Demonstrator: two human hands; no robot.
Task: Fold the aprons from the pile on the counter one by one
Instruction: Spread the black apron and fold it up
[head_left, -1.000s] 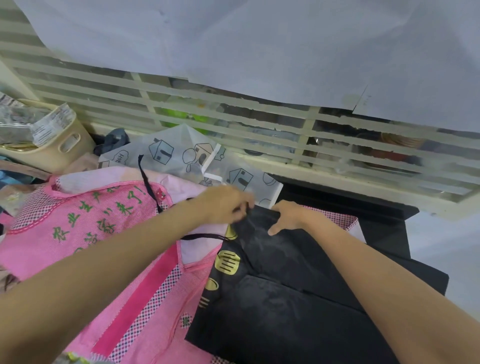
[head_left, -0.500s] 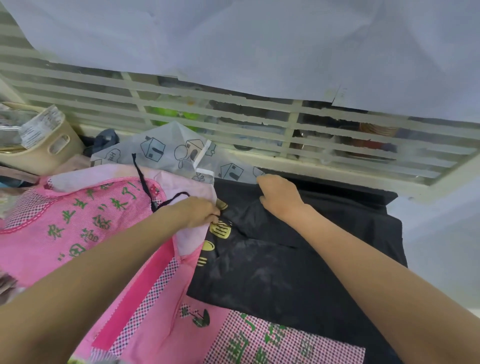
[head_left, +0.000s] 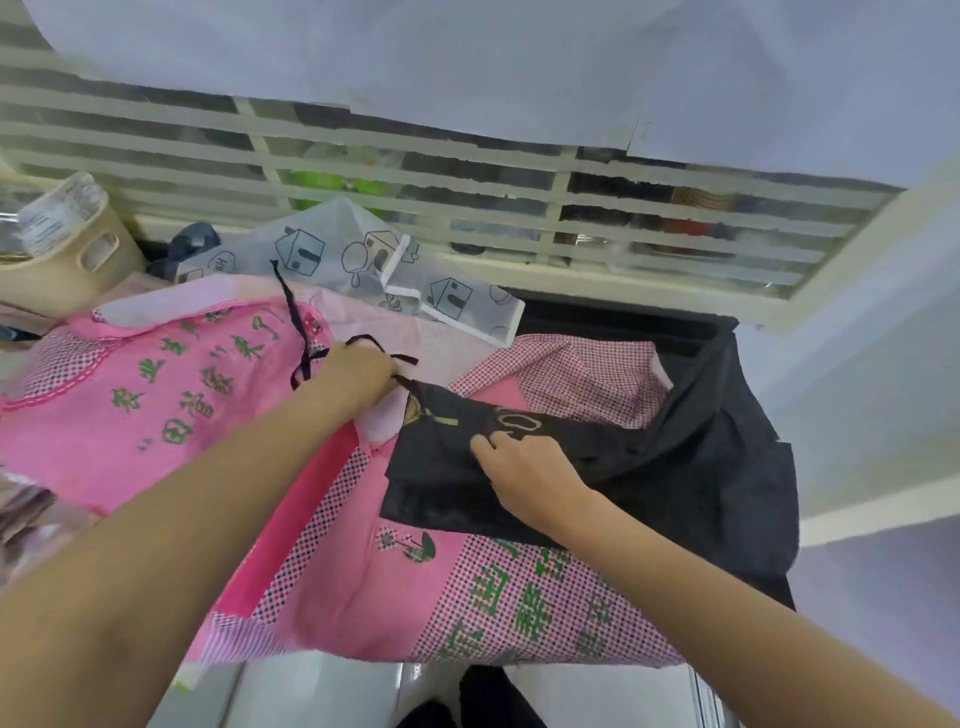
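Observation:
A black apron with yellow-green prints lies on the counter at the right, its top part folded over toward me. My left hand pinches the apron's upper left corner and its thin black strap, which trails up over the pile. My right hand presses down on the folded black cloth, fingers curled on it. Under and left of the black apron lie pink aprons with green characters and checked trim. A white apron with house drawings sits behind them.
A beige plastic basket with packets stands at the far left. A slatted cream window grille runs along the back, with pale sheets hanging over it. The counter's front edge is near me, and a pale wall is at the right.
The black apron's far part has come over toward me into a fold. My right hand moved from its far edge down onto the fold; my left hand drew the strap corner left.

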